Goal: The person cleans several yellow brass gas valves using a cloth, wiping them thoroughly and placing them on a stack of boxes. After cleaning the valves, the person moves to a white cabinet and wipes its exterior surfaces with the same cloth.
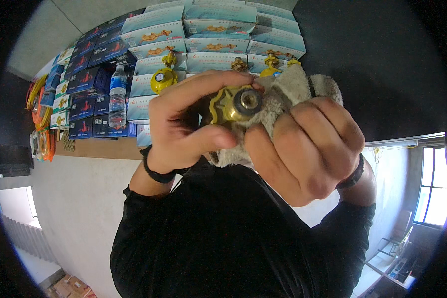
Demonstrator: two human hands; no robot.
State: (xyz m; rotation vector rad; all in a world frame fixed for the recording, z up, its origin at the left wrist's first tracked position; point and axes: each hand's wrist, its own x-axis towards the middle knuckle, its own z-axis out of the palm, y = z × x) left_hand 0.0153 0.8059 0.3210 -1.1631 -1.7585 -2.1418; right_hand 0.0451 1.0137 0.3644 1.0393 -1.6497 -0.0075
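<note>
My left hand point(177, 121) grips a brass gas-regulator fitting point(229, 108) with a yellow scalloped handwheel, its thumb below and its fingers over the top. The fitting's round end, with a dark ring and a metal centre bore, faces up at me. In my right hand point(309, 149) is a bunched grey terry cloth point(292, 87), pressed against the fitting's side. Part of the cloth hangs below, between the two hands. Behind them, a yellow gas regulator point(164, 80) with a brass connector stands by the boxes, and another yellow regulator point(270, 70) is partly hidden.
Stacked light-blue printed cartons point(219, 28) fill the back, with dark-blue boxes point(85, 80) to their left. A water bottle point(117, 97) is in front of the dark boxes. Bundled orange hoses point(43, 119) are at the far left. A dark surface point(361, 48) extends to the right.
</note>
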